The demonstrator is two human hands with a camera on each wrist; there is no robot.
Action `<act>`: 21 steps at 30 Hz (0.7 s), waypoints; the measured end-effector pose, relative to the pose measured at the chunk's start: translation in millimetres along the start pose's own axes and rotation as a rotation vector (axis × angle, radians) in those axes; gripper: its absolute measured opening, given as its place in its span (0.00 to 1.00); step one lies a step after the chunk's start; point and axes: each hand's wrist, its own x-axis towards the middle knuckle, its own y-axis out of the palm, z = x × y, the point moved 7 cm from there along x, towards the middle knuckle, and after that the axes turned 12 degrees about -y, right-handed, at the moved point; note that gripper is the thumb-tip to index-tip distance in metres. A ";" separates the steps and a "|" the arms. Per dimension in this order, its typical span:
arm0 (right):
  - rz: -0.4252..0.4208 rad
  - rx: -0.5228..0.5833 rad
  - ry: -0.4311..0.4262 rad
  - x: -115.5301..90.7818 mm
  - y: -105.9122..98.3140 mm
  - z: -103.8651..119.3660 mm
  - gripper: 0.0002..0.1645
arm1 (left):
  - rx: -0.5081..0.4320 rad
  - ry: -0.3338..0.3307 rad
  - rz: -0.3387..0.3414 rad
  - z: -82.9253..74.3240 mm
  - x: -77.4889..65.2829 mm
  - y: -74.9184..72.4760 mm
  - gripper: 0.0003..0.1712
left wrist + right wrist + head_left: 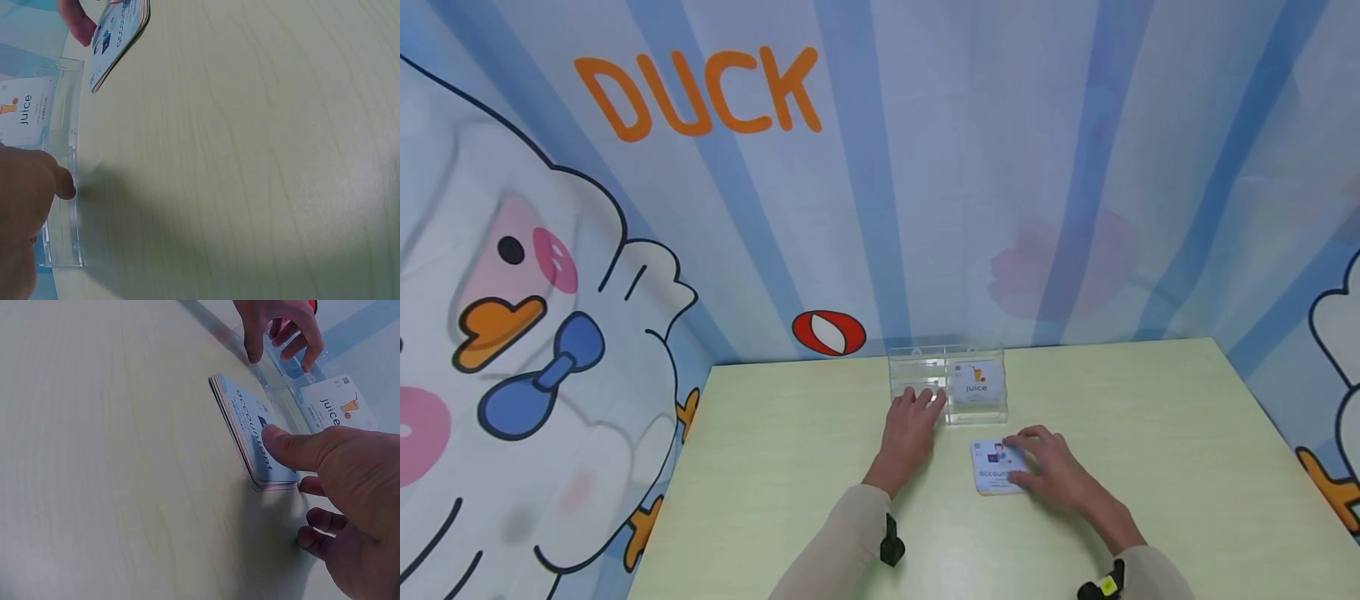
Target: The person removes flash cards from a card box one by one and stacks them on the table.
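Observation:
A stack of picture cards lies on the table, its top card reading "accountant". My right hand pinches the stack at its right side, the thumb on the top card and the index finger at the far edge; other fingers curl beside it. Behind stands a clear plastic card holder with two compartments. A "juice" card fills the right one. My left hand reaches to the left compartment, fingers spread and loosely bent over its front, nothing between them in the right wrist view.
The pale wooden table runs back to a blue striped cloth backdrop close behind the holder. A large printed duck covers the left side cloth. Both wrists wear a small black strap device.

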 end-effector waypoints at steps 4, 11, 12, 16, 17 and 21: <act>-0.036 0.043 0.019 5.2 -9.3 -1.0 0.29 | -0.002 0.005 -0.005 0.5 0.9 -0.6 0.32; -0.068 0.114 0.040 18.8 -26.4 -4.0 0.31 | -0.008 0.010 -0.010 0.8 0.6 -2.3 0.31; -0.077 0.116 0.036 20.7 -28.5 -4.2 0.31 | -0.013 0.010 -0.009 0.8 0.4 -2.6 0.31; -0.134 0.125 0.005 27.7 -35.8 -3.2 0.31 | -0.024 0.008 -0.003 0.9 -0.6 -3.4 0.30; -0.146 0.127 -0.001 29.2 -36.9 -2.5 0.31 | -0.024 0.009 -0.003 0.9 -0.7 -3.7 0.30; -0.176 0.127 -0.015 34.8 -37.6 -1.6 0.32 | -0.026 0.014 -0.011 1.1 -1.2 -4.7 0.30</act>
